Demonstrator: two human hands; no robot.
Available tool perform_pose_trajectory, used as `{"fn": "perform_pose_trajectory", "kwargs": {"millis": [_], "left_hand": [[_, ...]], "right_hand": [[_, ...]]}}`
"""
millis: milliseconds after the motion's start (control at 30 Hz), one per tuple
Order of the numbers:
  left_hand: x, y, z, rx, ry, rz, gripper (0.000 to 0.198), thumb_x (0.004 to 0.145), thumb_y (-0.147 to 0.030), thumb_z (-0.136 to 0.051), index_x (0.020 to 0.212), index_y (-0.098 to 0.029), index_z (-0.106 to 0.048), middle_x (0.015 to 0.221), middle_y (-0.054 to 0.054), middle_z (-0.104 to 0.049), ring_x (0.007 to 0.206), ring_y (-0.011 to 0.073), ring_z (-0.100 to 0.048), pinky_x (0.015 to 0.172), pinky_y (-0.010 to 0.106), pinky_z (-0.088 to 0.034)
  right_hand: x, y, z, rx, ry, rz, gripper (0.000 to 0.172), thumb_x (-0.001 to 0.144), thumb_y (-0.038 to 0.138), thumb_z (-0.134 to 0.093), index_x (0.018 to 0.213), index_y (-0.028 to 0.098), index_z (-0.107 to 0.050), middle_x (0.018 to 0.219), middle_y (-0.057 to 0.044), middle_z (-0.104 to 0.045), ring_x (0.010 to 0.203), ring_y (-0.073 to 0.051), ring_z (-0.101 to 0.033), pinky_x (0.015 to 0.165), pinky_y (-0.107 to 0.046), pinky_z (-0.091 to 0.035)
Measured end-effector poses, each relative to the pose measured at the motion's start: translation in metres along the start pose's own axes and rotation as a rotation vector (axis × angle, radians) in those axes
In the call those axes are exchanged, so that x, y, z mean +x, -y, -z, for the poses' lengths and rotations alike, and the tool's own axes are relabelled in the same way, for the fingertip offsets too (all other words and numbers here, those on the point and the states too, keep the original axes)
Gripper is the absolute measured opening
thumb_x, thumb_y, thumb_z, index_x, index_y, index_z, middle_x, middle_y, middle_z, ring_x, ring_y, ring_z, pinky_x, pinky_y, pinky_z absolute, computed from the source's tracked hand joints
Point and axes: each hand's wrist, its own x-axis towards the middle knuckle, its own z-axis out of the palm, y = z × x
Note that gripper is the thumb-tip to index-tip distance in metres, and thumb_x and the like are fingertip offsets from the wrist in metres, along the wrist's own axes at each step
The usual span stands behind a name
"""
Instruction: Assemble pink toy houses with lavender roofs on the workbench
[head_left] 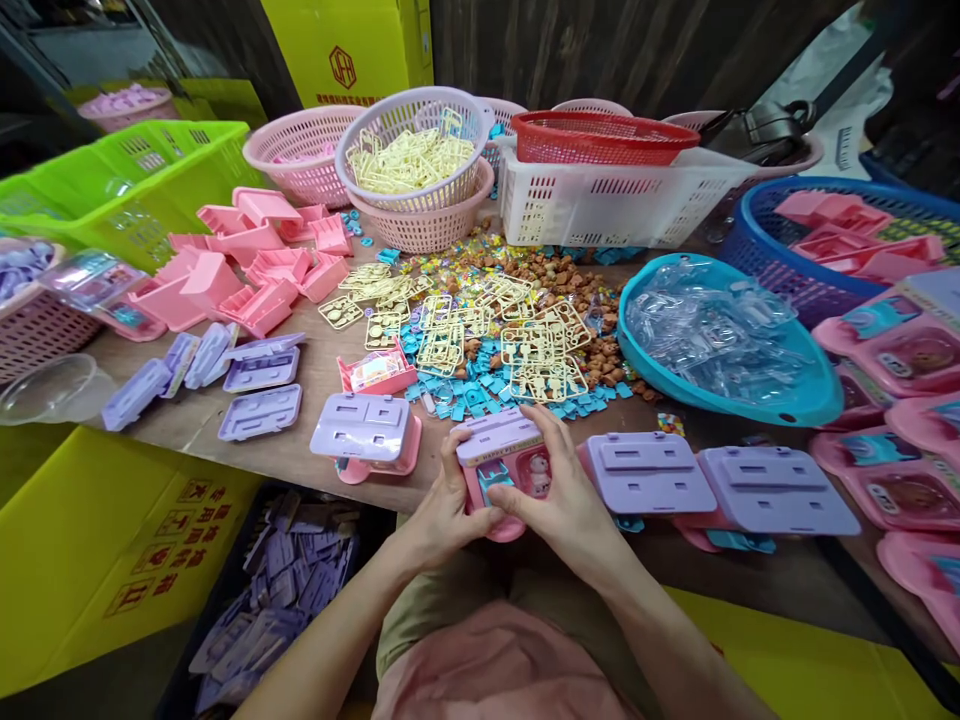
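Both hands hold one small toy pet house [504, 462] over the table's front edge. It has a purple roof, a pink body, a blue piece and a clear window with a small figure behind it. My left hand [442, 505] wraps its left side, and my right hand [564, 490] grips the right side, thumb across the front. Left of my hands stands a similar house with a purple roof [361, 428]. To the right are two more purple-roofed houses, one roof [649, 475] beside my right hand and another roof [778, 492] farther right.
Cream sprue frames [544, 345], blue pieces [457, 390] and brown figures [600, 360] lie mid-table. A turquoise basin [814, 400] holds clear parts. Pink shells [255, 260] and purple roofs [260, 412] lie left. Baskets line the back, including a white crate [600, 205]. Purple parts fill a bin [277, 580] below.
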Motion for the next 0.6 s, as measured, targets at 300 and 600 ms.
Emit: {"fn": "perform_pose_trajectory", "kwargs": {"millis": [300,600], "left_hand": [[0.005,-0.005,-0.001,0.039,-0.007,-0.057,0.067,0.086,-0.050,-0.045,0.132,-0.024,-0.004,0.136,0.016,-0.035,0.125,0.0262,-0.038,0.103,0.051,-0.027],[0.001,0.001,-0.005,0.036,-0.032,-0.064,0.071,0.081,-0.059,-0.046,0.130,-0.025,-0.007,0.137,0.016,-0.031,0.125,0.0281,-0.036,0.103,0.049,-0.027]], "right_hand": [[0.000,0.007,-0.012,0.008,-0.102,-0.054,0.044,0.063,0.030,-0.065,0.101,0.025,-0.043,0.132,-0.009,-0.035,0.128,-0.026,-0.033,0.104,-0.045,-0.029],[-0.002,0.005,-0.007,0.042,-0.027,-0.028,0.049,0.066,0.035,-0.067,0.107,0.025,-0.043,0.133,-0.009,-0.033,0.129,-0.025,-0.031,0.102,-0.041,-0.033]]}}
